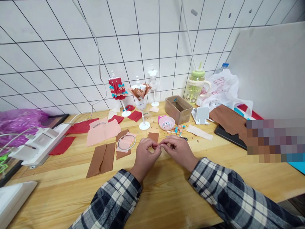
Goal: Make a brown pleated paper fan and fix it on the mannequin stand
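My left hand (148,156) and my right hand (177,149) meet above the middle of the wooden table, fingertips pinched close together. Whatever lies between the fingertips is too small to make out. Just behind the hands is a small piece of brown paper or cloth (153,137). Left of my left hand, a metal ring (118,142) lies over pink and brown pieces. Beyond my right hand stands a pink dish (159,123) of small shiny bits, with blue and orange scraps (179,129) beside it.
Three small white mannequins stand at the back: one in a red ruffled dress (118,89), one with brown petals (140,91), one bare (153,74). A cardboard box (184,115), phone stand (202,115) and green-lidded jug (193,89) are right; a power strip (41,148) is left.
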The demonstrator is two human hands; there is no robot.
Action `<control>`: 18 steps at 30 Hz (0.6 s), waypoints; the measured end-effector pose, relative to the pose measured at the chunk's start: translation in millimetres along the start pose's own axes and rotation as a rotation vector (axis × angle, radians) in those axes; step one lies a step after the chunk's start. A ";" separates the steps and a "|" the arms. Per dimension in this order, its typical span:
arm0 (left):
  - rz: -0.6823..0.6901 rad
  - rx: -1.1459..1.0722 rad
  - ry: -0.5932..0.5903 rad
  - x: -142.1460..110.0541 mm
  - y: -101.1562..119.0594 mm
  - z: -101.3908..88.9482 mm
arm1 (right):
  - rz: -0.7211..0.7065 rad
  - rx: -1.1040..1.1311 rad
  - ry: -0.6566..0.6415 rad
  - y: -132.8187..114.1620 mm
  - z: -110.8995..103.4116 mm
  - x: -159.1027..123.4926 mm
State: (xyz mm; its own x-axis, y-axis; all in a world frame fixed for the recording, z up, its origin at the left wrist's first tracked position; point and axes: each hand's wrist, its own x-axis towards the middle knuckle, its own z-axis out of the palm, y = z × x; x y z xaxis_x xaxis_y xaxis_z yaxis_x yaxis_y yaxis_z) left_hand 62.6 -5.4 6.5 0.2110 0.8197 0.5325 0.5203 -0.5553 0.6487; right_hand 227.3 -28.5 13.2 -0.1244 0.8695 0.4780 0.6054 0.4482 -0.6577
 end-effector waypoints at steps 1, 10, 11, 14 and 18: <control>-0.009 0.000 -0.001 0.4 0.2 -0.6 | -0.026 0.009 -0.009 1.2 -0.5 0.1; 0.010 0.014 -0.011 0.5 1.4 1.8 | 0.011 -0.024 0.057 -1.4 3.1 -1.3; 0.011 0.014 -0.009 0.4 1.7 2.5 | 0.048 -0.017 0.061 -2.3 4.6 -1.3; -0.004 0.008 -0.011 0.3 2.3 3.4 | 0.188 0.050 0.061 -3.9 9.1 0.2; -0.025 -0.003 -0.023 0.1 1.6 3.0 | 0.385 0.204 0.016 -3.6 11.3 4.4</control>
State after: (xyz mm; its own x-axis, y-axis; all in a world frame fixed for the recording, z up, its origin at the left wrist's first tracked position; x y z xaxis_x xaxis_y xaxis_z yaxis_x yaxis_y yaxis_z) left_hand 65.9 -5.7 5.9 0.2170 0.8365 0.5032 0.5229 -0.5349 0.6636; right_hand 215.7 -24.0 11.0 0.0934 0.9787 0.1830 0.4375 0.1248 -0.8905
